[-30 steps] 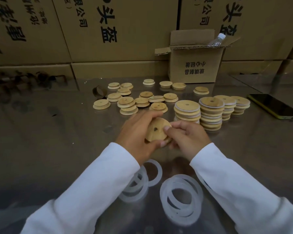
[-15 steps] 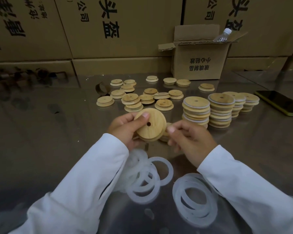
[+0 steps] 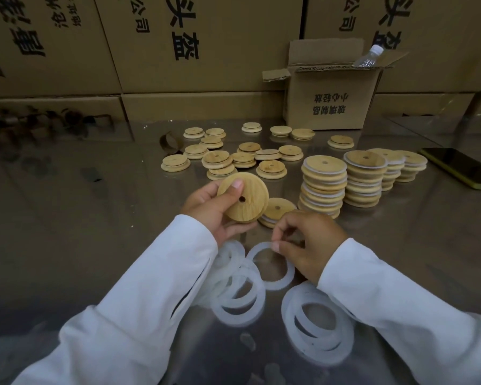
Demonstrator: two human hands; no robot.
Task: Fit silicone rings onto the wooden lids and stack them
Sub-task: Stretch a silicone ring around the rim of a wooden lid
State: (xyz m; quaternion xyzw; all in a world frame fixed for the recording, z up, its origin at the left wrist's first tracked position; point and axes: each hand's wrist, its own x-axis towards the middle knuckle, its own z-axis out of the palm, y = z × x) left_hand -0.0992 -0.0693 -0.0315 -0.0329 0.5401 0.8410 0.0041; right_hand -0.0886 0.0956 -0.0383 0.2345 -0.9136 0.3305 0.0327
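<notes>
Behind, an open cardboard box (image 3: pixel 331 104) holds a tilted plastic bottle (image 3: pixel 368 56); left hand (image 3: pixel 208 209) grips a wooden lid (image 3: pixel 245 201), right hand (image 3: pixel 308 245) pinches a silicone ring (image 3: pixel 282 283).

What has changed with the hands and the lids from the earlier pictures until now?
The right hand let go of the wooden lid and moved down toward the person; it now pinches a white ring. The left hand still holds the lid. The stacks of lids stayed in place.
</notes>
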